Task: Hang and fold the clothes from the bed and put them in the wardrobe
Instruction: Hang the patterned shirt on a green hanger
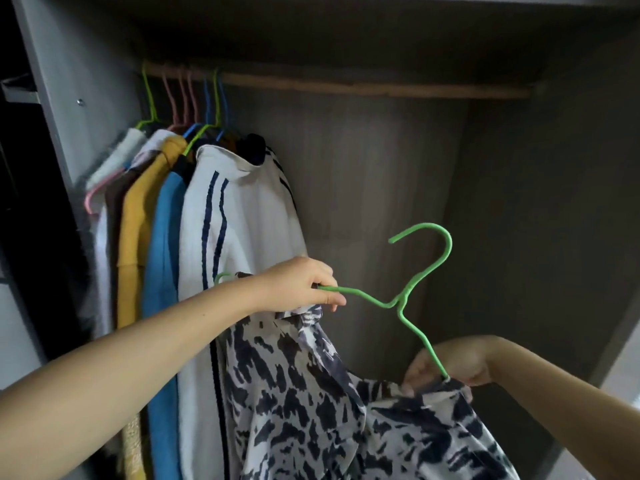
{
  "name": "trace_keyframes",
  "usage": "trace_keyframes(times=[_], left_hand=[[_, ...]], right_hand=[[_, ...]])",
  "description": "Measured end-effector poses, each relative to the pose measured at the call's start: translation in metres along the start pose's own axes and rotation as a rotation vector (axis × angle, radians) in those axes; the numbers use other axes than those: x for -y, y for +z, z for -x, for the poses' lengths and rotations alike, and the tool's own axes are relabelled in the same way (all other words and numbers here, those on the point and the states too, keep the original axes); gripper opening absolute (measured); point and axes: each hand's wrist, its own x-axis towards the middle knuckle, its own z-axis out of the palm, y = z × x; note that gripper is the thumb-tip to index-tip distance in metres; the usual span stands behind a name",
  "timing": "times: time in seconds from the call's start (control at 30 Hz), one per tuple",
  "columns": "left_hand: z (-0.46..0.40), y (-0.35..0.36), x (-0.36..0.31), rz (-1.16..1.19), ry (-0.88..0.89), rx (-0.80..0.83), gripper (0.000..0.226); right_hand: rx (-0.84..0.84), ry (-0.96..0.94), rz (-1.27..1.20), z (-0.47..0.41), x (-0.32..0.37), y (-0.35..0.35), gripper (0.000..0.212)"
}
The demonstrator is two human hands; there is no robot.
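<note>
Hanger below the wardrobe rail (346, 85).
My left grip (304, 285) pinches the green hanger (403, 299); my right grip (446, 363) pinches the black-and-white patterned garment (311, 393).

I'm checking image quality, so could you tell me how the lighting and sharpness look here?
Head view: the wardrobe interior is dim, darkest near the top; the rail and hung hangers look soft; the green hanger and patterned top are clearer; wide-angle bending at edges.
</note>
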Motion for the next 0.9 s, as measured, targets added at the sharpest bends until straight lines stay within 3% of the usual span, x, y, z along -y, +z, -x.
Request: trace_keyframes(times=[0.07,0.13,0.27,0.33,0.43,0.47,0.57,0.6,0.73,0.8,0.9], left_hand=[[0.001,0.002,0.001,0.029,-0.005,0.012,0.032],[0.004,0.003,0.007,0.031,-0.035,0.024,0.028],[0.006,0.015,0.024,-0.164,-0.123,0.056,0.035],[-0.001,0.023,0.028,-0.229,-0.173,-0.034,0.035],[-0.017,0.025,0.025,-0.191,-0.147,-0.216,0.033],[-0.023,0.024,0.023,-0.184,-0.101,-0.26,0.032],[-0.035,0.014,0.019,-0.141,0.077,-0.379,0.024],[-0.039,0.009,0.018,-0.134,0.127,-0.405,0.023],[-0.065,-0.008,0.008,-0.112,0.184,-0.424,0.027],[-0.083,-0.015,0.002,-0.129,0.082,-0.425,0.025],[-0.098,-0.022,-0.011,0.03,-0.253,-0.368,0.055]], right_hand=[[0.021,0.006,0.156,-0.004,-0.005,0.004,0.028],[-0.091,0.007,0.273,0.009,-0.007,-0.006,0.02],[-0.506,-0.123,-0.023,0.061,-0.016,-0.053,0.018],[-0.467,-0.236,-0.062,0.076,-0.011,-0.053,0.025],[-0.311,-0.343,0.214,0.085,0.014,-0.033,0.034],[-0.403,-0.369,0.301,0.09,0.02,-0.032,0.036],[-0.919,-0.448,0.368,0.116,0.038,-0.043,0.035],[-0.938,-0.431,0.417,0.121,0.044,-0.044,0.036],[-0.723,-0.356,0.558,0.107,0.063,-0.03,0.024],[-0.849,-0.445,0.502,0.096,0.077,-0.032,0.024],[-1.125,-0.517,0.228,0.08,0.1,-0.057,0.028]])
